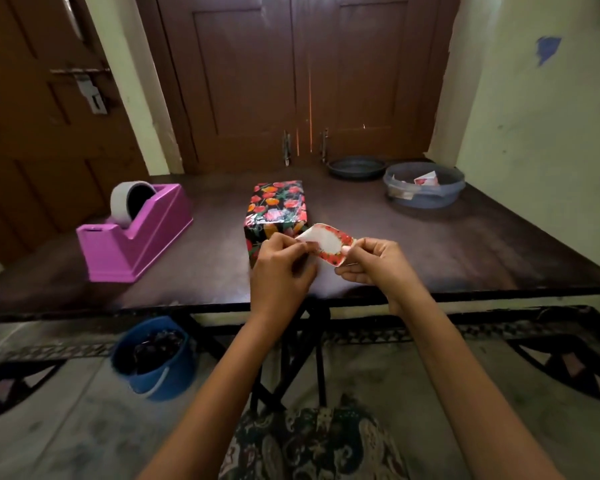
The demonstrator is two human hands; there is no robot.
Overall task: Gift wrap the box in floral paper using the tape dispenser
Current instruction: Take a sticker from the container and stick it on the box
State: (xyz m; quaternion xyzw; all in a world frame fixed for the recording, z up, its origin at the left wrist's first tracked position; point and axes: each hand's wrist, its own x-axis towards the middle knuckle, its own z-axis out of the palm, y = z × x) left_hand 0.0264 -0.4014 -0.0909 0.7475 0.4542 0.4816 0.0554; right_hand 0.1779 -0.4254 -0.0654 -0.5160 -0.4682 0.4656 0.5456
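Box (pixel 276 216) in floral paper stands wrapped near the middle of our table (pixel 465 251), with the purple tape dispenser (pixel 132 233) well apart on its left. We hold a small floral-bordered gift tag (pixel 328 245) just in front of the box: our left hand (pixel 279 268) has its grip pinched shut on the tag's left end, our right hand (pixel 368 259) pinched on the right end, seemingly peeling a backing. We judge the wrapping nearly done, with the label left to go on. If we pull unevenly the tag could tear or curl and stick to itself; pressed down crooked, it would wrinkle, and lifting it again might rip the glossy paper
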